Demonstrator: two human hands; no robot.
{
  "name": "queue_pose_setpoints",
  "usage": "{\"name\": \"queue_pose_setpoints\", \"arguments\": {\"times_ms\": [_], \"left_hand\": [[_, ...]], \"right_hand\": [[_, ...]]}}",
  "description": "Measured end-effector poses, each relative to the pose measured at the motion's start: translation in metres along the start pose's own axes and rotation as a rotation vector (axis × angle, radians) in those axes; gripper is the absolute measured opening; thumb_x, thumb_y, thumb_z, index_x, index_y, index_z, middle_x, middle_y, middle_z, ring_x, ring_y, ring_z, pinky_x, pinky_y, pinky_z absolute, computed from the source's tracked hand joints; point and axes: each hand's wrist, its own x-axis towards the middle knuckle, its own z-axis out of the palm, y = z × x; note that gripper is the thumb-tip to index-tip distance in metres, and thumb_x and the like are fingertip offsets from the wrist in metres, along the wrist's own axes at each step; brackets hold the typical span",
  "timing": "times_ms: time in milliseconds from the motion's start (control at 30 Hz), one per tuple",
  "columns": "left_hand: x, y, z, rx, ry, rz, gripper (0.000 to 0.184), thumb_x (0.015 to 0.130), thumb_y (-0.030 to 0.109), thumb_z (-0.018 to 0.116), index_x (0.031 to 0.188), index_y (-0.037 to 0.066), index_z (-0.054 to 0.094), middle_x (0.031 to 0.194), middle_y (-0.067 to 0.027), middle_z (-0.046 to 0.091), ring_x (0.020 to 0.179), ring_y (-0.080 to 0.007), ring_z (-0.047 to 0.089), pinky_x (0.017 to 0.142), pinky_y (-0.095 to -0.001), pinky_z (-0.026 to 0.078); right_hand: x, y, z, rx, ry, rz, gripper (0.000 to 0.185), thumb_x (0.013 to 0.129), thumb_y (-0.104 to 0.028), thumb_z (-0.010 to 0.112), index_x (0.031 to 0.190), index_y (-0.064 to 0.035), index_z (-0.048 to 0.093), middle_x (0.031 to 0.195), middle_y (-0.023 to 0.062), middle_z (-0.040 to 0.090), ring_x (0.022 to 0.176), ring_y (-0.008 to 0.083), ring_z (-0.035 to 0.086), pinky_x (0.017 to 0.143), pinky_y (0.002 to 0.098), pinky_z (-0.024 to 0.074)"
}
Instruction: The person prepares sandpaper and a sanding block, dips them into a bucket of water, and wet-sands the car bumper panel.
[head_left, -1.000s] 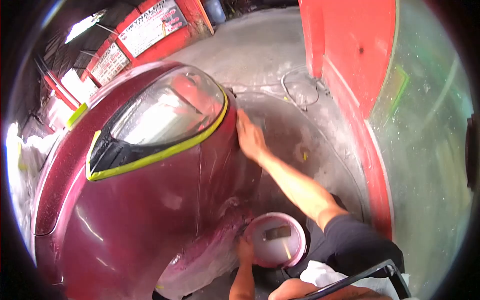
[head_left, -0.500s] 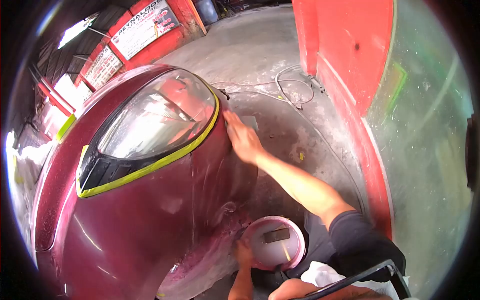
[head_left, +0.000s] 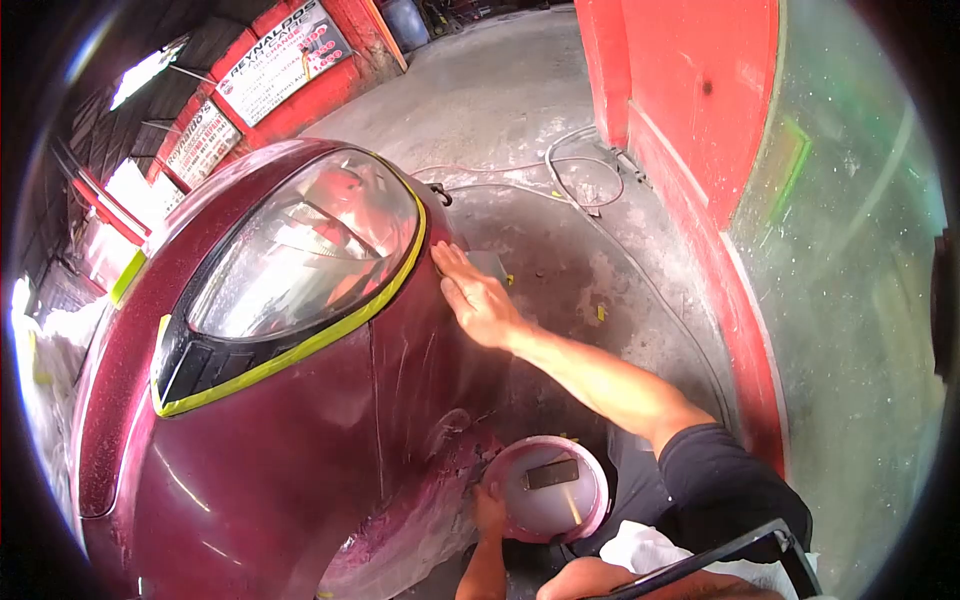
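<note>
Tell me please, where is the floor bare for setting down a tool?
Bare floor lies beyond the car and looped hose, left of the red wall at right. Crowded: around the bucket, between left hand and dark clothing.

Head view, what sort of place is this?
Probably a car body or paint shop: a maroon car has yellow tape along its headlight, a bucket of cloudy liquid is beside it, and a wall sign shows apparent prices.

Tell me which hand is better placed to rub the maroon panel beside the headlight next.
Right, most likely. The right hand is stretched out flat, apparently against the maroon panel beside the headlight. The left hand is down at the bucket, farther from that spot.
</note>
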Motion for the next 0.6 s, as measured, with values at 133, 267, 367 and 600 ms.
{"name": "queue_pose_setpoints", "arguments": {"times_ms": [133, 267, 367, 600], "left_hand": [[-0.002, -0.027, 0.018, 0.108, 0.058, 0.017, 0.049, 0.098, 0.047, 0.049, 0.114, 0.001, 0.052, 0.104, -0.0317, 0.064, 0.097, -0.0506, 0.063, 0.084, -0.0576, 0.049], [0.008, -0.019, 0.012, 0.079, 0.049, 0.088, 0.048, 0.098, 0.044, 0.051, 0.112, -0.002, 0.053, 0.101, -0.0306, 0.065, 0.095, -0.0498, 0.064, 0.082, -0.0565, 0.05], [0.012, -0.029, 0.02, 0.044, 0.067, 0.121, 0.048, 0.098, 0.044, 0.052, 0.111, -0.002, 0.054, 0.1, -0.0308, 0.065, 0.095, -0.05, 0.064, 0.081, -0.0567, 0.049], [0.011, -0.024, 0.028, 0.056, 0.024, -0.045, 0.049, 0.099, 0.044, 0.049, 0.114, -0.002, 0.054, 0.102, -0.0306, 0.065, 0.097, -0.0501, 0.063, 0.084, -0.0571, 0.048]], "right_hand": [[0.058, 0.02, -0.013, 0.076, -0.054, 0.084, 0.049, 0.104, -0.027, 0.039, 0.147, -0.0029, 0.039, 0.154, 0.0192, 0.037, 0.142, 0.0388, 0.034, 0.119, 0.0425, 0.0286], [-0.003, -0.003, 0.007, -0.012, 0.018, 0.022, 0.05, 0.104, -0.024, 0.039, 0.15, -0.0039, 0.038, 0.157, 0.0173, 0.033, 0.148, 0.0335, 0.025, 0.119, 0.0431, 0.0268], [0.025, 0.018, -0.003, -0.059, -0.01, -0.004, 0.05, 0.105, -0.028, 0.034, 0.149, -0.005, 0.038, 0.155, 0.0183, 0.035, 0.146, 0.0354, 0.029, 0.119, 0.044, 0.0278], [-0.036, -0.048, 0.029, -0.053, 0.077, -0.119, 0.054, 0.101, -0.021, 0.047, 0.15, -0.0003, 0.034, 0.154, 0.0236, 0.035, 0.147, 0.0411, 0.024, 0.118, 0.0454, 0.0286]]}}
